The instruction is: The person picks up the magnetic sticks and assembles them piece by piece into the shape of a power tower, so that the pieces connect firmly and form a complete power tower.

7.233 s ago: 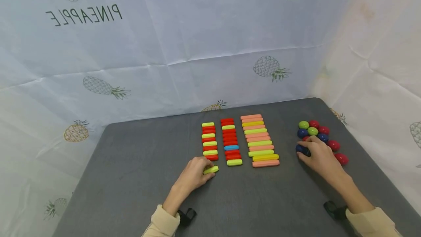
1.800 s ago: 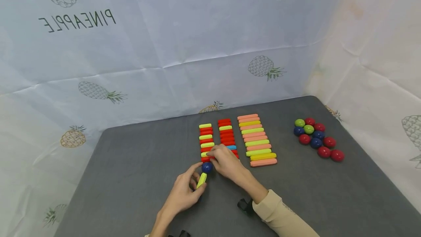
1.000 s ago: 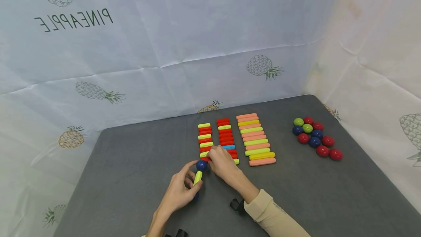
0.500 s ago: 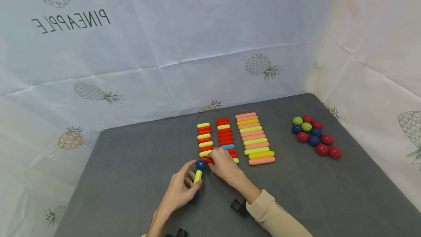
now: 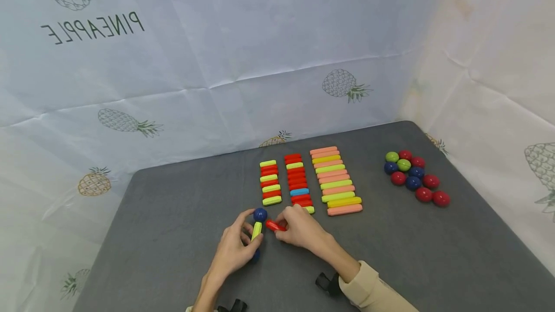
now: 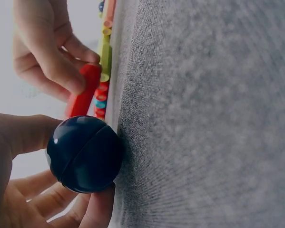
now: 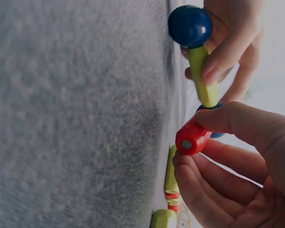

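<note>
My left hand (image 5: 231, 248) grips a yellow-green rod (image 5: 257, 230) between thumb and fingers. A blue ball (image 5: 260, 214) sits at its far end and another blue ball (image 5: 257, 254) at its near end, partly behind the thumb. Just to the right, my right hand (image 5: 303, 227) pinches a short red rod (image 5: 274, 226) whose tip points at the far ball. In the right wrist view, a small grey disc shows on the end face of the red rod (image 7: 193, 135). The left wrist view has the near blue ball (image 6: 85, 154) large in front.
Beyond the hands lie three columns of rods: a red and yellow-green one (image 5: 270, 188), a mostly red one (image 5: 297, 174), and a longer one of salmon, yellow and green rods (image 5: 333, 176). Several red, blue and green balls (image 5: 414, 183) lie at the right of the grey table (image 5: 182, 215).
Earlier the right hand held a blue ball by the pile; two balls have since joined the yellow-green rod. The right hand has pulled the red rod off the left column's near end, toward me.
</note>
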The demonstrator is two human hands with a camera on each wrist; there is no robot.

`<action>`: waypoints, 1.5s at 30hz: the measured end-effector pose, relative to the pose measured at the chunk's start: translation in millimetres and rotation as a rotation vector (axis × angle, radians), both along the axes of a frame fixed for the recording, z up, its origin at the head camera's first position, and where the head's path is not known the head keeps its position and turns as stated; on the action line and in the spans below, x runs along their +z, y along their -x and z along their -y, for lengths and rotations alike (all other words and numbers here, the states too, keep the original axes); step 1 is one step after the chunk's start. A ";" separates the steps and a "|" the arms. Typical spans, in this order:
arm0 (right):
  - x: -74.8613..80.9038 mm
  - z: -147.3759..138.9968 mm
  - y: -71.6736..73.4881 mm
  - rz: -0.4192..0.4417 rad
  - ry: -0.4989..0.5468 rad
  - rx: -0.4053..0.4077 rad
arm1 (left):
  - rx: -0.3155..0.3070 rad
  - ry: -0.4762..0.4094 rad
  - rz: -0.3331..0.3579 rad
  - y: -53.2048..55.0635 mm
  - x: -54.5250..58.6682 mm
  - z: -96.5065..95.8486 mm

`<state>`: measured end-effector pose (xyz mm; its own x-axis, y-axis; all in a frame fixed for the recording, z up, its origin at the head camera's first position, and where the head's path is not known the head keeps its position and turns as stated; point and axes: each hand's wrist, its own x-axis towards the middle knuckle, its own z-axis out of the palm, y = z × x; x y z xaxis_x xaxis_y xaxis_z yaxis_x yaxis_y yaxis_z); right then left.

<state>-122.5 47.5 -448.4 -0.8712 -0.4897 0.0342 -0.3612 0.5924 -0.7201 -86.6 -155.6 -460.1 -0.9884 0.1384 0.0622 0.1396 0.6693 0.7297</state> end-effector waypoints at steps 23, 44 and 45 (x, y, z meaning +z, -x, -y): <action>-5.2 -6.7 -2.4 0.071 0.068 0.064 | -0.433 0.092 0.325 -4.7 17.5 17.1; 25.2 -205.2 3.5 -0.381 -0.147 -0.536 | -0.617 0.336 0.196 15.4 26.6 18.2; 22.8 -217.3 3.8 -0.374 -0.175 -0.562 | -0.606 0.341 0.192 14.5 25.9 18.4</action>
<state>-126.3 264.8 -425.6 -0.9392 0.0059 0.3434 -0.1714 0.8583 -0.4836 -101.1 -174.0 -434.2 -0.7210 0.6463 -0.2497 0.4487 0.7101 0.5426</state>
